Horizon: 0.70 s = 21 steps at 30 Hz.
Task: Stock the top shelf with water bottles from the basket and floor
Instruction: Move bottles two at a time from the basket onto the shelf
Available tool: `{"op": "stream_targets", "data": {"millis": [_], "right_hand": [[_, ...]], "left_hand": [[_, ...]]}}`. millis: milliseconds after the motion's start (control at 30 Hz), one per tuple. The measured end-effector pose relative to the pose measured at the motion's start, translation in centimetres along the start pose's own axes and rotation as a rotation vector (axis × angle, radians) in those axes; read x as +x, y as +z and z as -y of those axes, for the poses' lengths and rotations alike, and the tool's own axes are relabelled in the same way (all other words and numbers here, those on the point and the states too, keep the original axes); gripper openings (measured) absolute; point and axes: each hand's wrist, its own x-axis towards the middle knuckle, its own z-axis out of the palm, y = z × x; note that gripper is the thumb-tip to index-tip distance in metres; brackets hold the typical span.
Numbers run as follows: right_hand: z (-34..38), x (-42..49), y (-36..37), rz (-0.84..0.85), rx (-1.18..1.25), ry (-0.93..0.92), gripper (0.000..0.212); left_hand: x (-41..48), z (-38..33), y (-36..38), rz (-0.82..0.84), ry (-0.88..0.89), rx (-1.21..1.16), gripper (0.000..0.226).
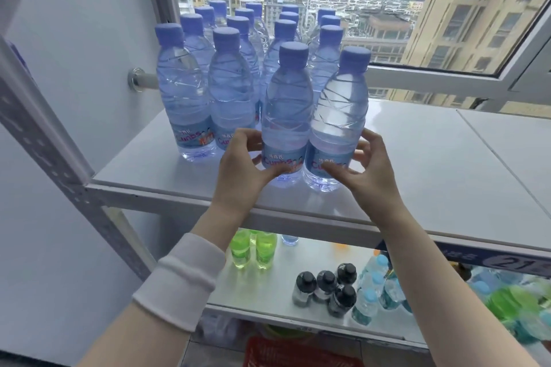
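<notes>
Placing step: left hand grips front bottle, right hand its 3 o'clock neighbour, on top shelf; next, presumably, release both.

front-left bottle, front-right bottle: thin clear plastic, glossy, pressed with diagonal ribs; the left one reads bluer.
Caps: opaque plastic, matt.
Labels: glossy printed film.
top shelf: smooth white board, satin sheen, faint reflections under the bottle bases.
Upright post: painted metal, perforated, matt grey-white.
Sleeve: white ribbed knit cloth, matt.
basket: red plastic mesh.
Small bottles on the lower shelf: black plastic caps, slight gloss.
</notes>
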Motion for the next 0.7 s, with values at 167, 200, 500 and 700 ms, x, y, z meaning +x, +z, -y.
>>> {"op": "stream_targets", "data": {"millis": [167,200,500,700], "right_hand": [[-0.1,0.7,1.1,-0.05,0.018,0.011,0.064],[-0.1,0.7,1.2,-0.055,0.025,0.013,0.065],[-0.5,1.3,2.1,-0.095,0.019,0.02,0.067],[-0.7,1.3,2.3,-0.117,0.042,0.012,0.067]], "left_hand": [[0.3,0.3,0.7,-0.131,0.003,0.02,0.054],[0.4,0.4,0.9,-0.154,0.005,0.028,0.055],[0.3,0.6,1.7,-0.305,0.012,0.09,0.05],[0.4,0.7,2.1,-0.348,-0.019,0.116,0.035]]}}
